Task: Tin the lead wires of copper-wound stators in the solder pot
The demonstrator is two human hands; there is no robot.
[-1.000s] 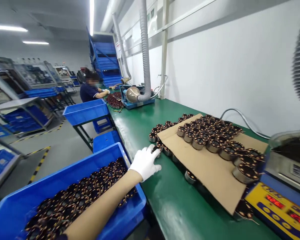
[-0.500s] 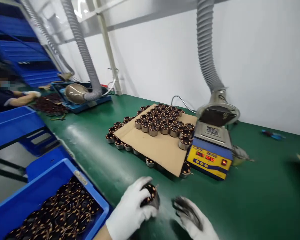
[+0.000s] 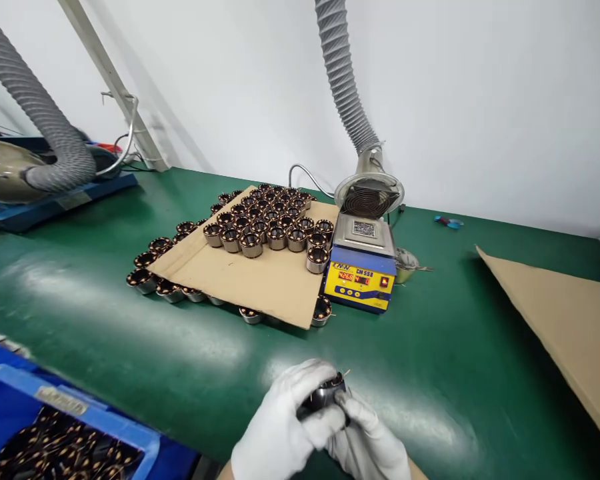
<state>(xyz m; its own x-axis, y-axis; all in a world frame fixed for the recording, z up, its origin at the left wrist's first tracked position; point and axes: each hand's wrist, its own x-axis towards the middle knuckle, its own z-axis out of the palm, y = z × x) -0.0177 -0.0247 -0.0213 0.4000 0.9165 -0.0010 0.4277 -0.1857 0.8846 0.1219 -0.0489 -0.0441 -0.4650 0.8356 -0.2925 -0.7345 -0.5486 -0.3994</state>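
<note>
Wound stator (image 3: pixel 325 395) gripped between left hand (image 3: pixel 285 433) and right hand (image 3: pixel 370 440) over green tabletop (image 3: pixel 430 347) (white wall behind); cardboard sheet (image 3: pixel 250 277) of stators and solder pot (image 3: pixel 363 270) beyond

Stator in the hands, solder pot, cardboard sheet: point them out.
stator (image 3: pixel 325 395), head view, its dark metal side.
solder pot (image 3: pixel 360 285), head view, its yellow front panel.
cardboard sheet (image 3: pixel 250 280), head view, its bare near part.
</note>
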